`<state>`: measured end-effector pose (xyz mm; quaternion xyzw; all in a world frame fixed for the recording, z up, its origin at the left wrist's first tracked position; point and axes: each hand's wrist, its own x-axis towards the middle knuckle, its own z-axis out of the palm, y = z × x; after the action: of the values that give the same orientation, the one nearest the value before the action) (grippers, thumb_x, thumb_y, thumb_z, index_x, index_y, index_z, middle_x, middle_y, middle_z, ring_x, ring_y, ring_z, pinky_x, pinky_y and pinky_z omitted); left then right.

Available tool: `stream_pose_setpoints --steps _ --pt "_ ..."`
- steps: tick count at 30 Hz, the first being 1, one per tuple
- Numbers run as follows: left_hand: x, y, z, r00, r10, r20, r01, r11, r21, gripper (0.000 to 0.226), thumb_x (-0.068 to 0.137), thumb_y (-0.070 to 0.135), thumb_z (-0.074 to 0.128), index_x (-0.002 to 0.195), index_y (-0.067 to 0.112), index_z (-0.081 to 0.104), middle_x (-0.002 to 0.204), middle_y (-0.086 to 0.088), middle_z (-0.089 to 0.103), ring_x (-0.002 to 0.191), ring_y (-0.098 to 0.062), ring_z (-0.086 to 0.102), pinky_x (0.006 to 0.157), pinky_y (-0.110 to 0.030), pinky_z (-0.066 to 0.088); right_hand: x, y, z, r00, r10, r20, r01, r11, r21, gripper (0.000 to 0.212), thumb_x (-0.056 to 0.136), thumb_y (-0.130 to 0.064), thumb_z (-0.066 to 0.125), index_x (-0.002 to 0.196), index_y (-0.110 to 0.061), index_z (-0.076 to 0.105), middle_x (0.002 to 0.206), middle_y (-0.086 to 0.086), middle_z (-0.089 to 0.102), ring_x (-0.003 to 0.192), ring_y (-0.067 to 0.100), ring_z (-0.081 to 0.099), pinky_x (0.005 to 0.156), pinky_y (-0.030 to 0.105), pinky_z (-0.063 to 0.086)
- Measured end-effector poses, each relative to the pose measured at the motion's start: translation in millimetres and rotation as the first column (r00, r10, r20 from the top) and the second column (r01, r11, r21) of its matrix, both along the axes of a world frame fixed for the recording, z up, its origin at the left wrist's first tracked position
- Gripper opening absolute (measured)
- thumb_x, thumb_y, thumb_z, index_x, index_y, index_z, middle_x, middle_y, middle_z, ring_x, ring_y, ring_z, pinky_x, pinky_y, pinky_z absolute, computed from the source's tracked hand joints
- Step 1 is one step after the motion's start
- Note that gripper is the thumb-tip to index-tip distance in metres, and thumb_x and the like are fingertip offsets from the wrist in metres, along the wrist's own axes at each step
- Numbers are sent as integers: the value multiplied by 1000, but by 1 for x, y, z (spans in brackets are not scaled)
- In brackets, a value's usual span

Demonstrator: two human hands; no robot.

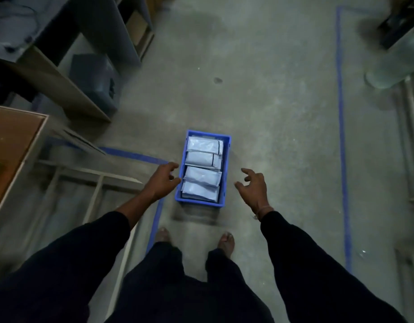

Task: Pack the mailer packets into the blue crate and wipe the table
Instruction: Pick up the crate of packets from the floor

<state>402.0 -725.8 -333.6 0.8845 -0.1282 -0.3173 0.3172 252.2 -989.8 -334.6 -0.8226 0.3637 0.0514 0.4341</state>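
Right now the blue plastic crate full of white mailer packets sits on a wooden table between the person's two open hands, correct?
Not quite: the head view shows the blue plastic crate of white mailer packets on the grey concrete floor, not a table. It does sit between the open left hand and right hand.

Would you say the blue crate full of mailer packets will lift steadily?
Probably: the blue crate looks rigid-walled. The mailer packets fill it evenly, so tipping seems unlikely. Their glossy skins may slide if it tilts.

blue crate (226,169); pale grey packets (202,177)
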Motion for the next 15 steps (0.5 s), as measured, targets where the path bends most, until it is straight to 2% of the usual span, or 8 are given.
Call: stream_pose_setpoints --steps 6,8,11,15 --pt "42 -19 -109 995 -46 -85 53 996 76 61 93 13 68 149 13 46 144 -20 45 109 -33 65 93 -33 50 34 -26 -101 992 29 -120 -24 999 41 63 85 -20 75 144 -17 53 123 17 51 111 27 59 83 13 33" --pt "59 -21 -158 993 -68 -101 79 991 104 62 93 10 69 151 10 44 145 -23 45 120 -37 60 98 -35 47 47 -30 -148 987 29 -158 -19 998 63 67 84 -21 76 146 -18 51 126 17 50 116 28 57 86 11 32" --pt "82 -21 -236 989 -94 -116 111 983 147 64 92 6 69 151 6 43 144 -29 47 132 -42 49 109 -43 41 65 -32 -225 969 63 -241 -33 991 126 73 85 -25 76 151 -21 44 134 17 46 124 29 53 99 21 35" --pt "111 -27 -332 988 -54 -143 78 982 170 67 90 8 71 151 11 45 134 -33 49 117 -44 57 101 -40 43 91 -39 -319 940 107 -323 -54 984 168 85 86 -27 75 157 -17 30 149 18 35 137 32 43 110 28 33"
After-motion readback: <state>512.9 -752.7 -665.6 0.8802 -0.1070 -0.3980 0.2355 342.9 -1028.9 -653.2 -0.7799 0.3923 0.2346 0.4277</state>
